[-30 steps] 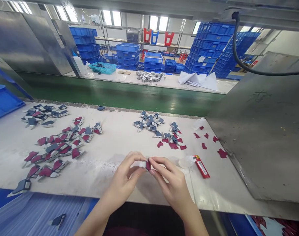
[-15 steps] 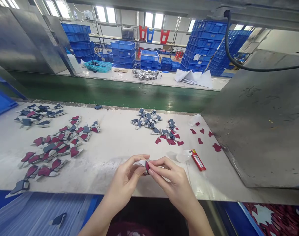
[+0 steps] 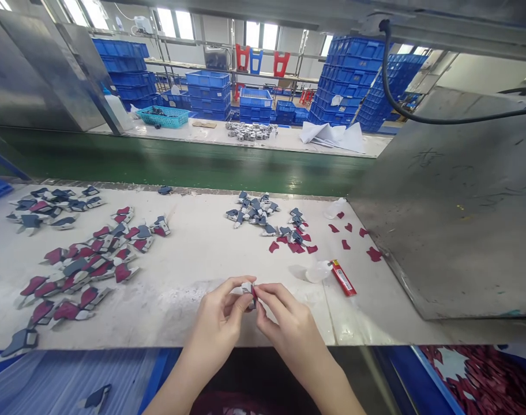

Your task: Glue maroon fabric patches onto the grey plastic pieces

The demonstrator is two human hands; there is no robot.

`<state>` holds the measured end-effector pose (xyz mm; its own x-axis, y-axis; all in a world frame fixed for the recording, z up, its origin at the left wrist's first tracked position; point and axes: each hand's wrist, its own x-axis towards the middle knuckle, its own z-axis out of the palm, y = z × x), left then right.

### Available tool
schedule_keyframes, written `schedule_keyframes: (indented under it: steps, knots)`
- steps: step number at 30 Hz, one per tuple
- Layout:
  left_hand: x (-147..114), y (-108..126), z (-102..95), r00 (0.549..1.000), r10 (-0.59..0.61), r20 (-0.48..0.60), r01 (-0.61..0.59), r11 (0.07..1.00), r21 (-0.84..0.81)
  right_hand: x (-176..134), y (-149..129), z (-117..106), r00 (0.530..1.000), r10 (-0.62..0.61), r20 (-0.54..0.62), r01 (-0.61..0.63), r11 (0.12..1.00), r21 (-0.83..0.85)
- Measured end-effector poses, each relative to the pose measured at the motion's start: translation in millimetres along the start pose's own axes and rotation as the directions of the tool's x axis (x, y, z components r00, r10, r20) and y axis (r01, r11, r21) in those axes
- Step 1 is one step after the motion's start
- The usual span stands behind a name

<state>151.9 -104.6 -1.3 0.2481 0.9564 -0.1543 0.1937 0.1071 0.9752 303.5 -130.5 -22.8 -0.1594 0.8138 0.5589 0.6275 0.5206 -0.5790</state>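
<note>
My left hand is closed around a small light-grey moulded part with a dark red patch on its side, held just above the table's front edge. From the other side, my right hand has its fingertips on the red patch, its thumb lower down near the part's edge. The fingers hide much of the part. Loose dark red patches and a heap of blue-and-grey parts lie beyond my hands. Many grey parts with red faces are spread to the left.
To the right lie a red packet and a clear plastic piece. A metal panel bounds the right side. Behind runs a green belt. Below the table edge sits a bin of red pieces.
The view has shifted slightly, so the scene sits a little further left. My right thumb has moved down and away from its index finger; the left hand keeps its hold.
</note>
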Motion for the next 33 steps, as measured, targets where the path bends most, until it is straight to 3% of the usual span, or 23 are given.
schedule_keyframes:
  steps: [2,5,10,16,24,33]
  knots:
    - [-0.6,-1.8,0.9,1.000,0.008,0.006,-0.008,1.000,-0.018,-1.8,2.8,2.6,1.000,0.002,-0.027,-0.001,1.000,0.009]
    - [-1.7,-2.8,0.8,0.999,0.019,0.028,-0.018,0.998,-0.053,-1.2,6.5,-4.1,0.997,0.072,-0.013,-0.069,0.986,0.150]
    - [-0.6,3.3,-1.5,0.999,0.000,0.033,0.003,0.997,-0.083,5.0,6.2,-22.5,0.962,0.207,0.178,-0.258,0.904,0.342]
    - [-0.4,6.6,-1.3,0.998,0.007,0.060,-0.001,0.996,-0.090,5.5,7.5,-23.5,0.967,0.197,0.162,-0.245,0.891,0.382]
    - [-2.4,4.0,0.9,0.997,0.004,0.073,0.001,0.998,-0.069,2.6,7.9,-28.5,0.957,0.185,0.224,-0.258,0.895,0.364]
    - [-5.6,0.6,4.0,0.997,0.031,0.065,-0.035,0.997,0.067,-0.1,2.5,-22.2,0.960,0.140,0.241,-0.174,0.977,0.126]
